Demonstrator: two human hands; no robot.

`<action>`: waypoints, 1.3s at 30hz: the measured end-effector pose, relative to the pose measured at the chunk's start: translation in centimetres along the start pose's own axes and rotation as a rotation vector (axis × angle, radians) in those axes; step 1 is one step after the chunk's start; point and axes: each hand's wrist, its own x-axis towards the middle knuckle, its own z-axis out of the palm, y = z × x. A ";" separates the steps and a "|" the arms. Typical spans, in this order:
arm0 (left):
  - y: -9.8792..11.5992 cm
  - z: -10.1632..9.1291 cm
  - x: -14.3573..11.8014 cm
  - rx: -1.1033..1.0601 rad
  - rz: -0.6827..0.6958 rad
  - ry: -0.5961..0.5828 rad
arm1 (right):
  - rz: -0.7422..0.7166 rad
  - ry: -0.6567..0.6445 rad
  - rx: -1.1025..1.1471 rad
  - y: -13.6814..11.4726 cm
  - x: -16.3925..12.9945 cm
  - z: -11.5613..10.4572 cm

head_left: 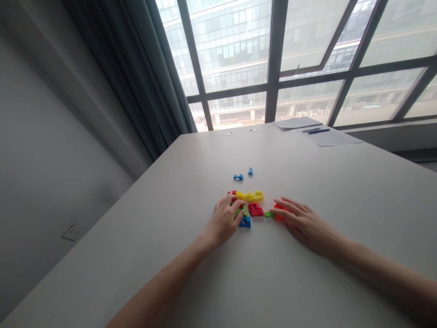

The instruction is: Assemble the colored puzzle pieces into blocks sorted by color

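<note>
head view: a white table (170,196) reaches to a gridded window (274,54), with two bare hands working over a small cluster of coloured plastic pieces.
right hand (303,223): fingers outstretched, a little spread, laid over an orange piece (279,218); the thumb is hidden, so whether it pinches cannot be told.
left hand (223,216): thumb and forefinger apart, curled about a green piece (245,211); whether they press on it cannot be told.
yellow piece (252,197): at the far side of the cluster, untouched by the right hand.
red piece (256,210): between the hands.
blue piece (245,222): just beside the left thumb.
small green piece (269,214): at the right fingertips.
two little blue pieces (238,177): farther off, beyond the yellow one.
step in hand: seemingly handling or arranging pieces on the tabletop.
next move: any pick-up would call for a clear thumb-and-finger pinch on one piece, neighbours undisturbed.
</note>
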 end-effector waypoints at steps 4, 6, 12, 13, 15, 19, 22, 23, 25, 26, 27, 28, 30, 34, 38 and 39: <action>-1.1 -0.2 1.4 -0.010 -0.015 0.016 | 0.121 0.076 0.048 1.9 3.4 0.5; -1.0 0.0 2.1 0.000 0.044 -0.008 | 0.149 0.061 0.101 2.1 6.0 0.8; 0.5 0.4 1.7 0.019 0.196 -0.043 | 0.181 0.030 0.211 1.5 11.3 1.4; 0.4 0.3 1.3 0.025 0.195 -0.036 | 0.150 0.036 0.189 1.4 11.4 1.5; -0.2 -0.1 0.6 0.049 0.179 -0.026 | 0.079 0.053 0.142 1.0 10.8 1.6; -2.3 -0.7 0.2 0.098 0.068 0.036 | 0.009 0.103 0.138 0.0 8.4 1.4; -3.5 -0.7 1.1 0.096 -0.043 0.083 | -0.048 0.068 0.200 -0.9 6.7 0.8; -3.7 -0.6 1.6 0.089 -0.070 0.088 | -0.088 0.037 0.230 -1.2 6.3 0.5; -3.9 -0.4 2.8 0.068 -0.098 0.081 | -0.171 -0.031 0.295 -1.9 5.9 0.1; -3.9 -0.3 3.4 0.051 -0.094 0.068 | -0.198 -0.052 0.332 -2.3 5.9 0.1; -3.9 -0.2 4.0 0.026 -0.081 0.048 | -0.206 -0.053 0.377 -2.6 6.1 0.1; -3.8 -0.1 4.5 -0.007 -0.060 0.026 | -0.191 -0.030 0.431 -2.8 6.3 0.2; -3.5 0.1 5.3 -0.100 -0.019 0.005 | -0.110 0.077 0.545 -3.1 7.3 0.6; -2.1 0.4 5.5 -0.249 -0.032 0.186 | 0.007 0.318 0.587 -1.8 10.9 1.6; 1.2 0.2 3.2 -0.185 -0.009 0.271 | -0.006 0.245 0.466 0.8 14.9 2.6; 2.2 0.1 2.2 -0.156 0.041 0.215 | -0.011 0.203 0.455 1.2 15.6 2.8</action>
